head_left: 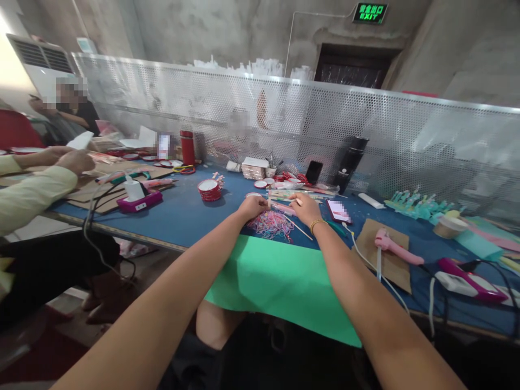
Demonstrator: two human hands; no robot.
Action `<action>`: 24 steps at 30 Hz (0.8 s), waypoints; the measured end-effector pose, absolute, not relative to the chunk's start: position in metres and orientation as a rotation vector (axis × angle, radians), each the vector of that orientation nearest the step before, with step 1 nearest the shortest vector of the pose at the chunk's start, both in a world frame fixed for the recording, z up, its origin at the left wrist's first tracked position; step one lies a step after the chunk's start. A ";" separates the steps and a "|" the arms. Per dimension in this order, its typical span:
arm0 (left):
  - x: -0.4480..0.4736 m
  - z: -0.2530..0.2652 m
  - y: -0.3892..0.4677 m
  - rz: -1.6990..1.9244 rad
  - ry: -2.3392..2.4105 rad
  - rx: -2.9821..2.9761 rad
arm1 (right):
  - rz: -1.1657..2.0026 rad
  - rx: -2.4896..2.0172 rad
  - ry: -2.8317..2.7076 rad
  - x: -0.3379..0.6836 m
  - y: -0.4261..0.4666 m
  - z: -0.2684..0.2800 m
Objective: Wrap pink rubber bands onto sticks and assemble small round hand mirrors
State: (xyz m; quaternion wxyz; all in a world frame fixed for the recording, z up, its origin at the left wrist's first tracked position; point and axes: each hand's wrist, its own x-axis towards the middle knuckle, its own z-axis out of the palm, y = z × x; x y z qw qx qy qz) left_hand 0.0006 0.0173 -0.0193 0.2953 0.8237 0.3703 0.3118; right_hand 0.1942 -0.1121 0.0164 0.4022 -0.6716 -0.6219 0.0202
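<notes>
At the near edge of the blue table, the left hand and the right hand work just above a loose tangle of thin strands in pink, lilac and blue, its upper rim partly covered by the left hand. The left fingers are bent and appear to pinch a pale strip — its lower end is lost behind the fingertips. The right fingers curl inward near the strip; something pale shows at their tips, too small to name, so I cannot tell whether they grip anything. A beaded, gold-coloured bracelet circles that wrist.

The forearms cover both sides of a smooth green sheet draped over the lap. To the left, a co-worker in a pale yellow sleeve is cut off by the frame; blurred squares hide part of a second person and the screen of a phone.

Behind the table stands a perforated metal screen, dull and pocked with round holes. Round, red-rimmed discs sit in a short stack, and a pink glue gun lies on flat brown cardboard — matte and roughly rectangular.
</notes>
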 end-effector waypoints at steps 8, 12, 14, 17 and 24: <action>-0.002 -0.015 0.012 0.851 0.926 2.169 | 0.215 -1.477 -1.424 0.193 -0.117 0.010; -0.004 -0.003 -0.002 0.871 0.869 2.084 | 0.218 -1.427 -1.426 0.190 -0.113 0.007; -0.004 0.003 -0.009 0.888 0.835 2.026 | 0.179 -1.445 -1.437 0.190 -0.113 0.006; -0.005 0.009 -0.016 0.913 0.820 1.908 | 0.159 -1.468 -1.425 0.191 -0.113 0.006; -0.007 0.018 -0.023 0.959 0.808 1.684 | 0.116 -1.457 -1.456 0.186 -0.117 0.011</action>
